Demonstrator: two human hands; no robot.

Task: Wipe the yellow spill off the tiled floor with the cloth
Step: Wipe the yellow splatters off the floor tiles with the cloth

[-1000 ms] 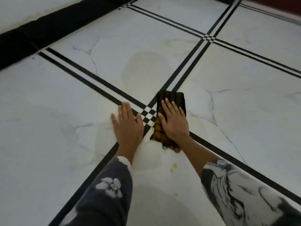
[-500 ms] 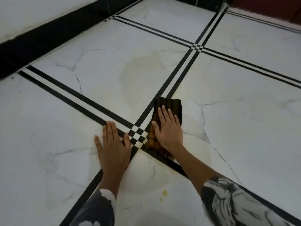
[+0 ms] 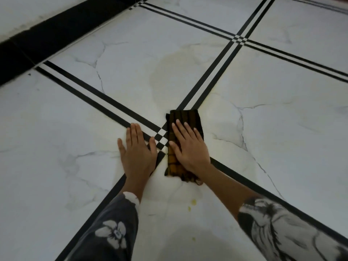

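A folded dark cloth (image 3: pixel 186 119) with yellow-brown checks lies on the white tiled floor (image 3: pixel 273 129), just right of a black-and-white checker crossing. My right hand (image 3: pixel 190 147) presses flat on it with straight fingers. My left hand (image 3: pixel 138 151) rests flat on the tile left of the crossing, apart from the cloth. A pale yellowish smear (image 3: pixel 173 76) spreads over the tile beyond the cloth. Small yellow drops (image 3: pixel 194 201) sit on the tile nearer to me, between my forearms.
Black double lines (image 3: pixel 212 78) divide the marble-look tiles. A black skirting band (image 3: pixel 47 32) runs along the wall at the far left. Open floor lies to the right and behind the cloth.
My head view shifted while both hands stayed flat. The cloth under my right hand has slid a little left, closer to the checker crossing.
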